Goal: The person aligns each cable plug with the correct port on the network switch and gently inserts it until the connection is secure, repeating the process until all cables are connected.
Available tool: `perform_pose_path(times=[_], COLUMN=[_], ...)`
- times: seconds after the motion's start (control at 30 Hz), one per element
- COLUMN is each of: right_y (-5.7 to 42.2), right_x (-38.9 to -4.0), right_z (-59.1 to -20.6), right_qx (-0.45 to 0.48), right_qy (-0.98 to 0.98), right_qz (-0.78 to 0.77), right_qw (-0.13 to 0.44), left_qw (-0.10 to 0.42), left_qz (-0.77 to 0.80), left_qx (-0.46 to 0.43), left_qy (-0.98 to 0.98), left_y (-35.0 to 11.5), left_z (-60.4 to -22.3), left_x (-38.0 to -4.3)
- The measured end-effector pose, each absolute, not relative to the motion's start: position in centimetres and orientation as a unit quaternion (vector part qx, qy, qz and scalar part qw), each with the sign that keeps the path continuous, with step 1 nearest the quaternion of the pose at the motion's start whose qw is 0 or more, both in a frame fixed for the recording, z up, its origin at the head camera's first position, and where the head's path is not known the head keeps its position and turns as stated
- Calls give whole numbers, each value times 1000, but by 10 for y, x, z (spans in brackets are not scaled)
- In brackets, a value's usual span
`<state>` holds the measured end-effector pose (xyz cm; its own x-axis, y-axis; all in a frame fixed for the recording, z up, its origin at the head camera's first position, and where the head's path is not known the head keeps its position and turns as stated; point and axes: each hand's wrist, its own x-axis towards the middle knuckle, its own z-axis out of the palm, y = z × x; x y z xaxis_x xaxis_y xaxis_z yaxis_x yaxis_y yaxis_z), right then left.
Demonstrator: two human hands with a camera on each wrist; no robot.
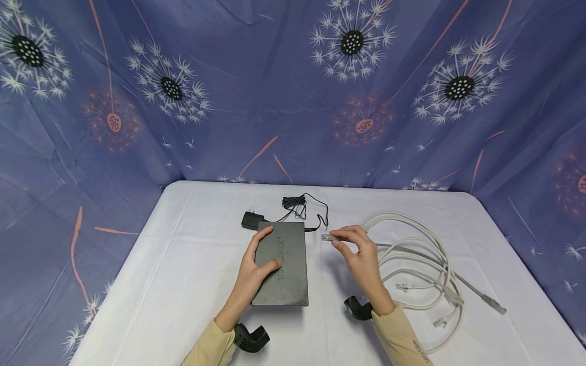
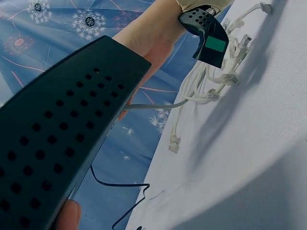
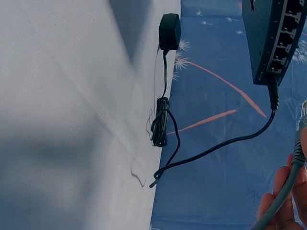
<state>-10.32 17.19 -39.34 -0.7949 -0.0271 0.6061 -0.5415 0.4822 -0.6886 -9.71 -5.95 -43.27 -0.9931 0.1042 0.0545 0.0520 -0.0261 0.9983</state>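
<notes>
My left hand (image 1: 253, 267) grips a dark grey TP-LINK network switch (image 1: 293, 269) by its left side, with the thumb across its top. The switch is held above the table, and its vented side (image 2: 72, 110) fills much of the left wrist view. A row of ports (image 3: 286, 38) along its edge faces my right hand (image 1: 361, 254). That hand pinches the clear-tipped plug (image 1: 327, 237) of a grey Ethernet cable (image 3: 283, 194), a short gap away from the switch. A black power lead (image 3: 273, 96) is plugged in at one end of the port row.
Behind the switch, a black power adapter (image 1: 252, 220) and its bundled cord (image 1: 294, 202) lie on the white table (image 1: 183, 284). Pale Ethernet cables (image 1: 446, 262) lie coiled to the right, with loose plugs (image 1: 403, 287). Blue patterned cloth (image 1: 274, 91) hangs behind.
</notes>
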Motion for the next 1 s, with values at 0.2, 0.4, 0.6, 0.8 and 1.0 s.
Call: perform_pose_path(times=[0.2,0.4,0.6,0.8,1.0], right_y=[166,160,161,171,168], right_x=[-104,-104,-109,-122,-122], right_z=[-393,-392,-402,-426,-426], right_qx=[192,207,208,202,211], right_qy=[-818,-814,-816,-819,-816], right_qz=[462,452,449,460,457], right_qw=[285,299,297,276,285], left_qw=[21,25,28,25,28], left_qz=[716,718,719,717,718], left_qx=[57,55,56,59,59], left_qy=[695,694,692,694,693], left_y=[-59,-59,-59,-59,-58], left_z=[-433,-432,-432,-432,-431], left_x=[-98,-97,-96,-96,-95])
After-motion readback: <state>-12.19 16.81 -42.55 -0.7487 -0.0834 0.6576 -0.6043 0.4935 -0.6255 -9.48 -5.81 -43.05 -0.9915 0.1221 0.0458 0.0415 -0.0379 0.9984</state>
